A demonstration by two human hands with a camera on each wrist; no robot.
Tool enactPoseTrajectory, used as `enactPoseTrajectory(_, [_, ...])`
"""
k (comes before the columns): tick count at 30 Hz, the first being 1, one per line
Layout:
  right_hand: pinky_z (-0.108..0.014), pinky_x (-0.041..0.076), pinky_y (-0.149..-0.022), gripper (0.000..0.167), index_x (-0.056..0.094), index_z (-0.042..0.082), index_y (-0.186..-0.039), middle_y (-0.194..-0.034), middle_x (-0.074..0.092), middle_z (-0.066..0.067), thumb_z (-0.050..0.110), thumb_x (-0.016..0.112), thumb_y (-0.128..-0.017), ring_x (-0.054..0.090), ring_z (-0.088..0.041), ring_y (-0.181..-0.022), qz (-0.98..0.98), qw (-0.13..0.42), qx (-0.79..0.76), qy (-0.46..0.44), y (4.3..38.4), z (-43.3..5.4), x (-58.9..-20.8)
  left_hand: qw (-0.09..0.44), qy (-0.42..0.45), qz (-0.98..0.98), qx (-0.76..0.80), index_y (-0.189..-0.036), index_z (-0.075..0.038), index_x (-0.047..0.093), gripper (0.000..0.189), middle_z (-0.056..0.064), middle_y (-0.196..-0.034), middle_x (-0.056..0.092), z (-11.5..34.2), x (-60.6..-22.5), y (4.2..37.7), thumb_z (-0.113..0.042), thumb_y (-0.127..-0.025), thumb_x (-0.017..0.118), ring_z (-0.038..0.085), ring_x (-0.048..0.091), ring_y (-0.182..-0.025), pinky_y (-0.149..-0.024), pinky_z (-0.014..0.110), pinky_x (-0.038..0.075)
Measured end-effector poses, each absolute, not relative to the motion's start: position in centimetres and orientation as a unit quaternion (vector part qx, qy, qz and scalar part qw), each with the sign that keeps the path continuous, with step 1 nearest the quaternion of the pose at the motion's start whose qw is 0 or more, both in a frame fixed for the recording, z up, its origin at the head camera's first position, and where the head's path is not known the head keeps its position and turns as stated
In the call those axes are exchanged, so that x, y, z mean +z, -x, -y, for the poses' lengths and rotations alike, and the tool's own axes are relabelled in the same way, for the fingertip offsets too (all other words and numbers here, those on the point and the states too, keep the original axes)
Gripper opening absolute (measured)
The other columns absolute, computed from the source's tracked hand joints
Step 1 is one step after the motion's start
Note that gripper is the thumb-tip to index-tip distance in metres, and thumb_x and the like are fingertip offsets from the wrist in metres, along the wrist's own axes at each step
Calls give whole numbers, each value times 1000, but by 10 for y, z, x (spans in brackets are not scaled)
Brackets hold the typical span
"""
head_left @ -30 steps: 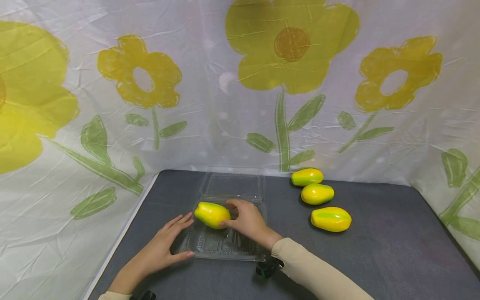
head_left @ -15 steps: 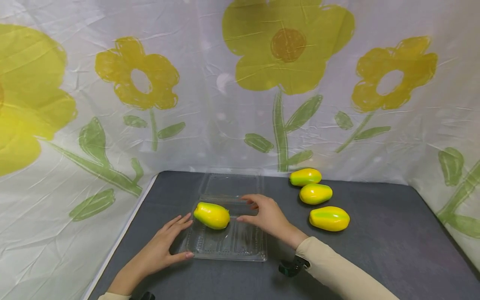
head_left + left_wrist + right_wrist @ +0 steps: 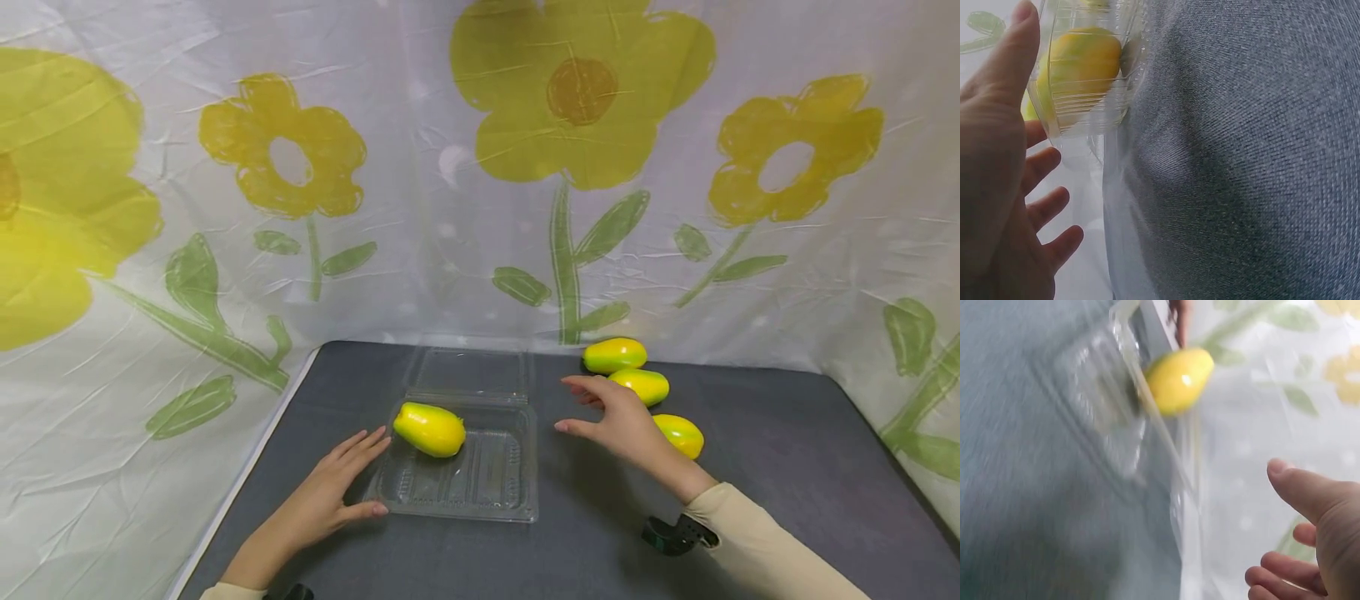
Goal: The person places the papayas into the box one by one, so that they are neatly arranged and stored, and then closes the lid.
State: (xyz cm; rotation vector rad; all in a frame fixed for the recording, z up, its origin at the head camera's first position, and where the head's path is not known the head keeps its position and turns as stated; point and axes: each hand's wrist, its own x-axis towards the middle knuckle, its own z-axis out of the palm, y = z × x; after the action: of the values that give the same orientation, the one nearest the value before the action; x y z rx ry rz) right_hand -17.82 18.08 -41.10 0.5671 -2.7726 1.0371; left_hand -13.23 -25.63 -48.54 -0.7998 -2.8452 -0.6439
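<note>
A yellow-green papaya (image 3: pixel 429 429) lies at the left back of a clear plastic clamshell container (image 3: pixel 491 479), whose lid (image 3: pixel 471 372) is folded back flat behind it. Along the container's left edge rests my left hand (image 3: pixel 326 492), fingers straight and thumb spread toward the near corner; its wrist view shows the papaya (image 3: pixel 1082 62) through the clear wall. My right hand (image 3: pixel 626 423) is in the air right of the container, holding nothing, thumb and fingers apart. It partly covers two papayas in the head view, the middle one (image 3: pixel 647 385) and the nearest (image 3: pixel 684 433).
A third loose papaya (image 3: pixel 615 355) lies at the back of the dark grey table (image 3: pixel 787 483), close to the cloth. White cloth with printed yellow flowers (image 3: pixel 581 92) hangs behind and at both sides. A dark band (image 3: pixel 675 533) is strapped at the right wrist.
My right hand has let go of the papaya in the container and moved right, toward the loose papayas. The left hand stays at the container's left edge.
</note>
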Motion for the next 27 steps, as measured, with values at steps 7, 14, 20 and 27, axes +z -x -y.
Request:
enactPoseTrajectory(7, [-49,56,-93,67,58,12,-137,-130,65,-11,33,84,-78,68,-34,-112,927,74,321,-179,174,-231,-415,85,269,937,-206,-150,-15,44,93,10,-157,41,256,-486,132,-56,-73,76,40,39,-141,-104,67,37])
enactPoseTrajectory(14, [-57,53,-94,69,57,13,-139,-133,62,-13,41,80,-80,64,-36,-115,942,58,290,-161,168,-268,-416,87,259,940,-204,-150,-17,45,91,10,-156,43,255,-486,130,-59,-74,74,38,39,-142,-107,65,35])
enactPoseTrajectory(20, [-61,50,-94,72,55,9,-140,-135,58,-15,45,78,-82,61,-39,-119,947,40,280,-153,166,-291,-418,84,254,941,-207,-149,-17,47,90,9,-156,44,254,-484,130,-60,-74,74,38,39,-143,-108,65,34])
enactPoseTrajectory(27, [-65,48,-92,73,56,9,-139,-134,58,-18,47,77,-81,56,-44,-121,955,32,256,-147,167,-312,-431,74,255,941,-209,-149,-16,47,89,9,-156,44,253,-482,130,-61,-76,73,39,39,-142,-107,67,35])
